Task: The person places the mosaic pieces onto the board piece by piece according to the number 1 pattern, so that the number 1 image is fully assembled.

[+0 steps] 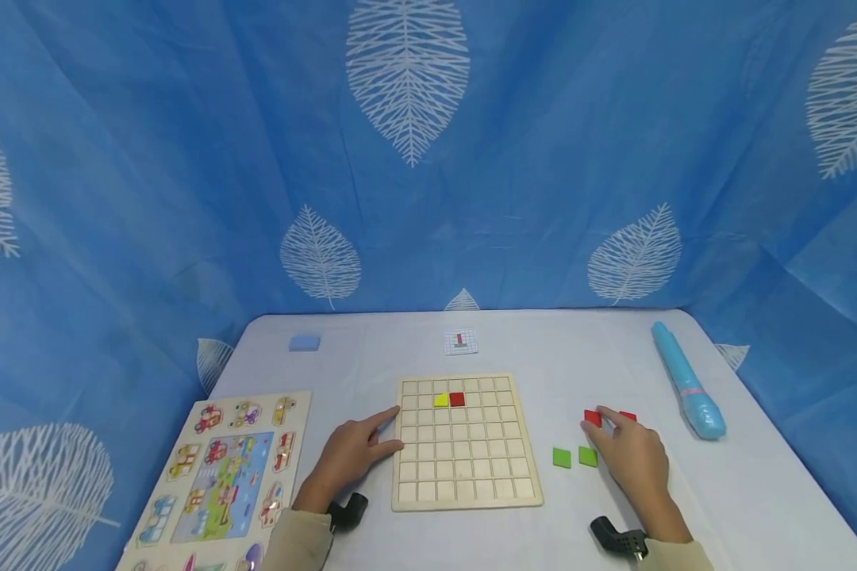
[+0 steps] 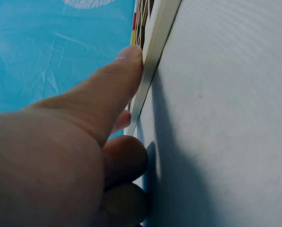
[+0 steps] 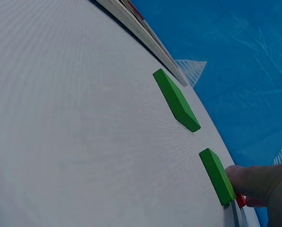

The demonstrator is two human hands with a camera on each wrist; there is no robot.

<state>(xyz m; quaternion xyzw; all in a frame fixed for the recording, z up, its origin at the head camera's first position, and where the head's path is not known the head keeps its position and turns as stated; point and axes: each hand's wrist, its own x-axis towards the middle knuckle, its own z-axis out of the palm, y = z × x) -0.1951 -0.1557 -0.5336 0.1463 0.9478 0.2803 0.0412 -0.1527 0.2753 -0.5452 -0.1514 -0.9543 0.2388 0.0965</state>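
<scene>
A wooden grid board (image 1: 464, 469) lies mid-table, holding a yellow piece (image 1: 440, 400) beside a red square tile (image 1: 457, 399) in an upper row. My left hand (image 1: 348, 452) touches the board's left edge with thumb and index finger; in the left wrist view the thumb (image 2: 110, 85) lies against the rim. To the right of the board, my right hand (image 1: 636, 456) pinches a red square tile (image 1: 592, 417) between thumb and index finger. Another red tile (image 1: 628, 415) shows partly behind that hand. Two green square tiles (image 1: 561, 457) lie nearer the board.
A picture puzzle board (image 1: 286, 408) with vehicle pieces lies at the left. Along the back are a blue block (image 1: 304, 342) and a small pattern card (image 1: 460, 342). A light-blue wrapped, club-shaped object (image 1: 685, 381) lies at the right. Blue leaf-print cloth hangs behind.
</scene>
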